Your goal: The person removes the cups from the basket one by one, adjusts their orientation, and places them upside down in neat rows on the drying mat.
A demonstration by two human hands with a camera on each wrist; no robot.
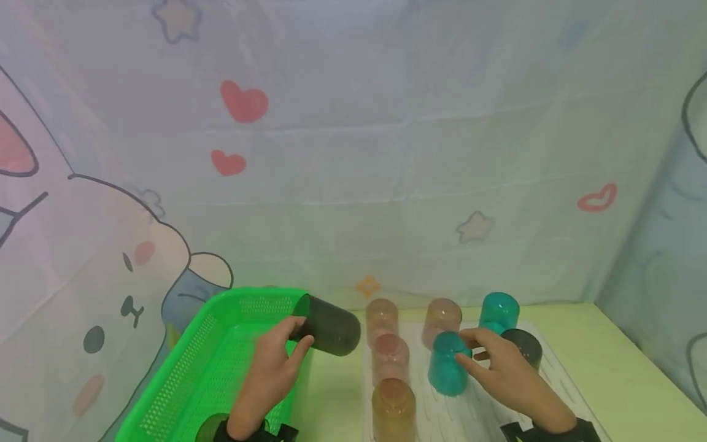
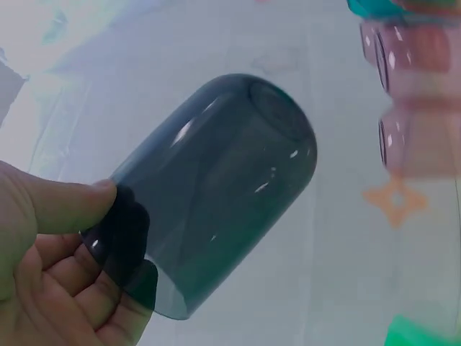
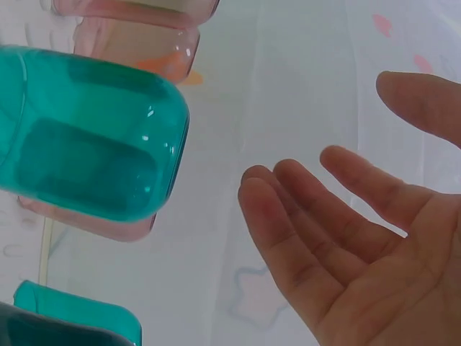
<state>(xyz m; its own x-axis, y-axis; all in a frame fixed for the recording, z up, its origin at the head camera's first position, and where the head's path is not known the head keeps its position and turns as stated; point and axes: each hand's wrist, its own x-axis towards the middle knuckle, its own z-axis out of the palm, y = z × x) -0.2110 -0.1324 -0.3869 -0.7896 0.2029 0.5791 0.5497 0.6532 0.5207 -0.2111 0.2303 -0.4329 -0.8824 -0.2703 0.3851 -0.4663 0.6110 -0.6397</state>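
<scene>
Over the right edge of the green basket, my left hand (image 1: 273, 365) pinches a dark grey see-through cup (image 1: 332, 328) near its rim, thumb on one side and fingers on the other. The cup lies tilted, its closed base pointing right; the left wrist view shows its whole body (image 2: 223, 180). My right hand (image 1: 499, 371) is beside a teal cup (image 1: 448, 368) standing upside down on the white board. In the right wrist view the loosely spread fingers (image 3: 288, 252) are apart from the teal cup (image 3: 94, 137), holding nothing.
A green plastic basket (image 1: 166, 393) stands left, with part of a dark cup (image 1: 208, 428) at its near end. On the white board (image 1: 469, 423) stand pink cups (image 1: 391, 362), an amber cup (image 1: 394, 411), another teal cup (image 1: 499, 310) and a dark cup (image 1: 527, 347). A printed curtain (image 1: 353, 172) hangs behind.
</scene>
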